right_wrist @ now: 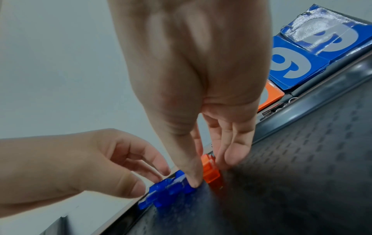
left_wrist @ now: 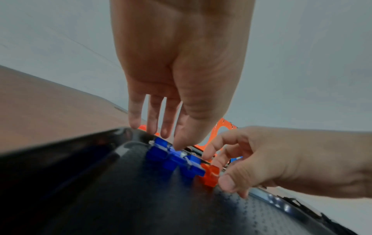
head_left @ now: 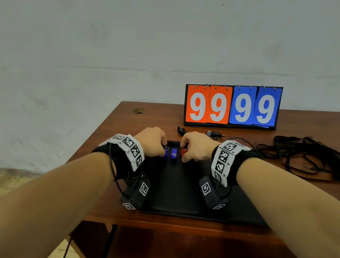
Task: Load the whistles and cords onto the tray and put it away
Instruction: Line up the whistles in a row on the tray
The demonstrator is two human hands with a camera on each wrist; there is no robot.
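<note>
A black tray [head_left: 178, 190] lies on the wooden table [head_left: 156, 114] in front of me. Along its far edge sits a row of translucent blue whistles [left_wrist: 175, 159] with one orange whistle [right_wrist: 211, 174] at the right end. My left hand [head_left: 163, 147] pinches the left blue whistle between thumb and fingers. My right hand [head_left: 183, 155] pinches the orange whistle, thumb on one side and fingers on the other. Two black whistles [head_left: 181, 130] [head_left: 212, 134] lie on the table just beyond the tray. A tangled heap of black cords [head_left: 312, 158] lies to the right.
A flip scoreboard [head_left: 232, 106] reading 99 99 in orange and blue stands at the back of the table, close behind the black whistles. The table's left edge [head_left: 99, 136] runs near my left wrist, with floor beyond it.
</note>
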